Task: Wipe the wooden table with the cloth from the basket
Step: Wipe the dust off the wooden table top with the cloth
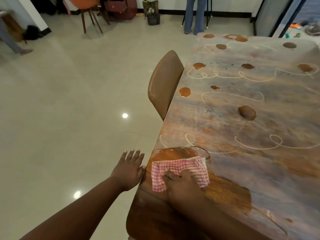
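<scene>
A pink-and-white checked cloth [180,170] lies flat on the wooden table [242,129], close to its left edge. My right hand [180,183] presses down on the cloth's near side, fingers spread over it. Around the cloth the wood looks dark and wet in a wiped patch. Farther along, the table top is dusty, with brown spill spots and pale looping marks. My left hand [129,168] is off the table's left side, fingers apart, its thumb side touching the table edge. No basket is in view.
A brown chair [164,84] is tucked against the table's left edge, beyond the cloth. Glossy tiled floor spreads to the left. At the far wall stand an orange chair [90,13], a potted plant [153,16] and a person's legs [194,16].
</scene>
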Tool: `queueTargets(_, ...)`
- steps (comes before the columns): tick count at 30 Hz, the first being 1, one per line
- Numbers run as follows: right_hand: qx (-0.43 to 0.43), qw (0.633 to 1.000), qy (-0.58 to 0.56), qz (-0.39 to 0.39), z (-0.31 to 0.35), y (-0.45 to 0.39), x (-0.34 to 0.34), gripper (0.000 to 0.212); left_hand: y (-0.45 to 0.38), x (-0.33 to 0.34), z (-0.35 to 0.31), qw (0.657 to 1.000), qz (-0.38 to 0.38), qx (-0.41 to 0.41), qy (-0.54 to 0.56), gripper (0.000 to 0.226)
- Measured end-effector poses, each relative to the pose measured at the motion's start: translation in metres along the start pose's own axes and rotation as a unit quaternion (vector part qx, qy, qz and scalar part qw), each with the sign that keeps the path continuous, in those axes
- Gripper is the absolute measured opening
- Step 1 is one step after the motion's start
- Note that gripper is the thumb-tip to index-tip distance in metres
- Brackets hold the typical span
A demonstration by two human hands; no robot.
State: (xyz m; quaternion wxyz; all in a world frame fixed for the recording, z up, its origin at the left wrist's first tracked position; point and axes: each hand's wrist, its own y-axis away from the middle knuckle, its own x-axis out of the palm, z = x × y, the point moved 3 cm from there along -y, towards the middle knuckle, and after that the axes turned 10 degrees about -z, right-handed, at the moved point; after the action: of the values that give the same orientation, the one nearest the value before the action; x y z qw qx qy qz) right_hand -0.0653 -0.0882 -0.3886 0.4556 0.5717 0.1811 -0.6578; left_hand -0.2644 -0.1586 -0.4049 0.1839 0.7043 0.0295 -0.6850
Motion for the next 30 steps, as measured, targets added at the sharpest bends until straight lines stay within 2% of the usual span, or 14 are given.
queueTargets(2, 0.048, 0.998, -0.030, -0.018, -0.019, 0.010, -0.008, 0.058, 0.002, -0.001, -0.001, 1.000, 0.001, -0.010, -0.003, 0.060)
queueTargets(4, 0.091, 0.990, -0.056, -0.089, -0.032, 0.004, -0.024, 0.044, 0.002, -0.004, -0.004, 1.000, 0.001, -0.010, 0.001, 0.060)
queueTargets(6, 0.050, 0.990, -0.036, -0.127, -0.028, -0.006, -0.030, 0.048, 0.001, -0.008, -0.008, 1.000, -0.001, -0.007, 0.004, 0.061)
queueTargets(8, -0.005, 0.994, -0.014, -0.113, -0.017, -0.011, -0.022, 0.051, 0.000, -0.011, -0.015, 1.000, 0.002, -0.003, 0.005, 0.061)
queueTargets(12, 0.005, 0.995, -0.023, -0.094, -0.027, -0.002, 0.013, 0.055, -0.001, -0.015, -0.030, 1.000, -0.008, 0.012, 0.008, 0.061)
queueTargets(19, 0.177, 0.972, -0.047, -0.150, -0.069, 0.010, -0.001, 0.059, -0.006, -0.014, -0.046, 0.999, -0.030, 0.028, 0.026, 0.060)
queueTargets(23, 0.193, 0.973, -0.053, -0.112, -0.082, 0.043, 0.001, 0.057, -0.008, -0.013, -0.056, 0.998, -0.031, 0.037, 0.034, 0.061)
queueTargets(26, 0.200, 0.970, -0.006, -0.138, -0.091, 0.089, 0.006, 0.055, -0.008, -0.013, -0.058, 0.996, -0.042, 0.054, 0.049, 0.060)
queueTargets(30, 0.266, 0.956, 0.013, -0.123, -0.134, 0.132, 0.007, 0.055, -0.010, -0.017, -0.059, 0.995, -0.053, 0.071, 0.053, 0.070)
